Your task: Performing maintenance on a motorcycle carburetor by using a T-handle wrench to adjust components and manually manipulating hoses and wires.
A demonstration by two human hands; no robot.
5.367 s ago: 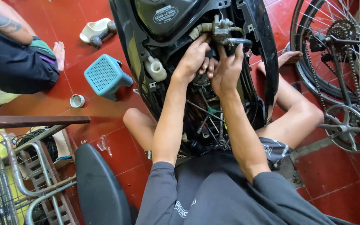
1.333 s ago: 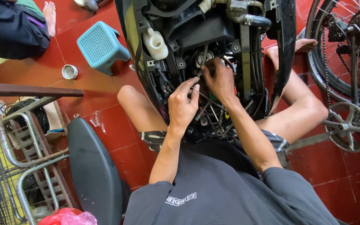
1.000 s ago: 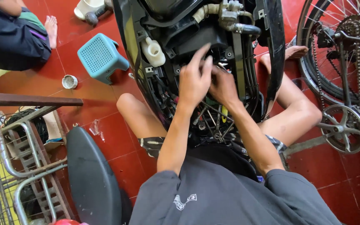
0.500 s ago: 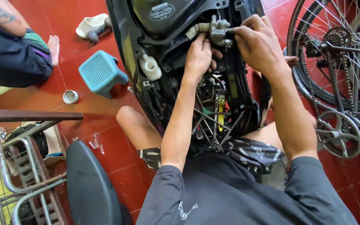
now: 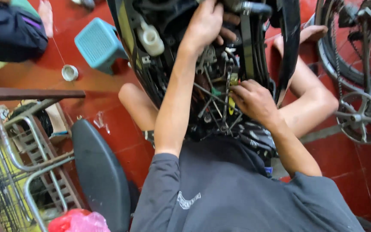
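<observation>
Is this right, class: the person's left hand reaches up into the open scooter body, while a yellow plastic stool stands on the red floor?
Not quite. The head view shows the stool is teal, not yellow. The left hand does reach up into the scooter body, and the floor is red.

Left hand (image 5: pixel 205 23) reaching into open scooter body (image 5: pixel 168 56), right hand (image 5: pixel 254 101) among loose tools (image 5: pixel 217 103), teal stool (image 5: pixel 97 43) nearby

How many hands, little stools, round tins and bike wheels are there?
Hands: 2, left hand and right hand, both inside the open scooter
Teal stool: 1
Round tin: 1
Bicycle wheel: 1
Total: 5
</observation>
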